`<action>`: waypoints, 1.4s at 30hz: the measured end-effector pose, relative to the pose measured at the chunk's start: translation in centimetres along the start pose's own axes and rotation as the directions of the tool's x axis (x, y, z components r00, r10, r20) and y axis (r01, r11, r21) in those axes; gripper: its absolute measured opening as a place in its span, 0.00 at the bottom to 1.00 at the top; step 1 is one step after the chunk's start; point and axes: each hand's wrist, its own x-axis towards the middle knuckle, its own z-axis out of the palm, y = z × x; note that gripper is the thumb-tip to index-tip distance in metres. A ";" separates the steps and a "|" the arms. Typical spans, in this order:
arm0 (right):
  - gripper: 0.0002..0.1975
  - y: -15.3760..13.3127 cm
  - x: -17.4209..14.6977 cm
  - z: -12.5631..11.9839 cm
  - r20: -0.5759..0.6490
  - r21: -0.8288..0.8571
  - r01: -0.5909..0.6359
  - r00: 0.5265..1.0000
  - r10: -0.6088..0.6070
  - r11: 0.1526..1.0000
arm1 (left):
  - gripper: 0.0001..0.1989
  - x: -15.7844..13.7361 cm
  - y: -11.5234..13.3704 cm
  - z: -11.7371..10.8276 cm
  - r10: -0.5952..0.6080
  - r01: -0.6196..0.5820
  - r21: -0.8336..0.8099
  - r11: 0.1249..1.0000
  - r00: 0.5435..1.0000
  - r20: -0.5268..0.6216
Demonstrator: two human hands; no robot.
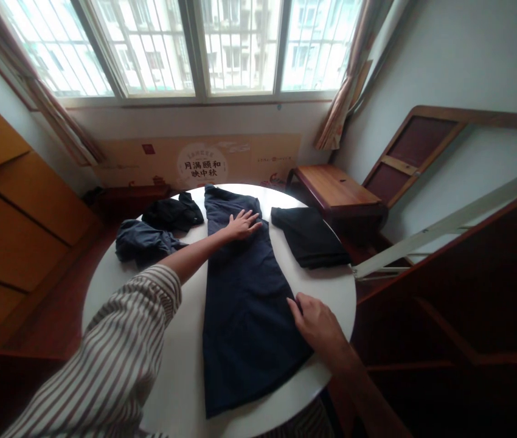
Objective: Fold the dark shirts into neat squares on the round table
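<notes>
A dark navy dress [244,304] lies lengthwise on a round white table [180,340], its wide hem towards me and its narrower, bunched end near the window. My left hand [242,225] rests flat on its upper part with the fingers spread. At the dress's right edge, lower down, my right hand [317,325] is closed, thumb and curled fingers on the cloth; the fingertips are partly hidden. A folded black garment [311,237] lies on the right of the table. To the left are a crumpled black garment [174,213] and a crumpled grey-blue garment [146,242].
Beyond the table stands a low wooden stool or side table [334,187] by the wall. A pale metal rail [427,234] and dark wooden panel [477,292] run along the right. Wooden cabinets [12,225] stand left. Barred windows [240,48] with curtains fill the back.
</notes>
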 end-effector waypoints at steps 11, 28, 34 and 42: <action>0.12 -0.7 -0.3 -1.4 -0.206 -0.122 0.089 0.972 -0.113 0.989 | 0.29 0.1 -0.8 0.4 -0.010 0.007 -0.056 0.998 0.999 -0.044; 0.37 -9.5 5.9 1.9 0.092 0.318 0.844 0.425 -0.901 0.431 | 0.37 -1.1 -8.5 -1.6 -0.141 0.138 0.128 0.982 0.990 0.008; 0.40 -8.4 0.5 0.5 0.063 0.410 0.837 0.371 -0.927 0.362 | 0.41 -0.2 -8.4 -1.3 -0.211 0.207 0.147 0.967 0.977 0.010; 0.24 -6.6 -2.5 -0.6 -0.029 0.512 0.779 0.437 -0.899 0.362 | 0.23 -4.5 -1.8 -2.2 0.009 0.011 0.071 0.997 0.961 -0.276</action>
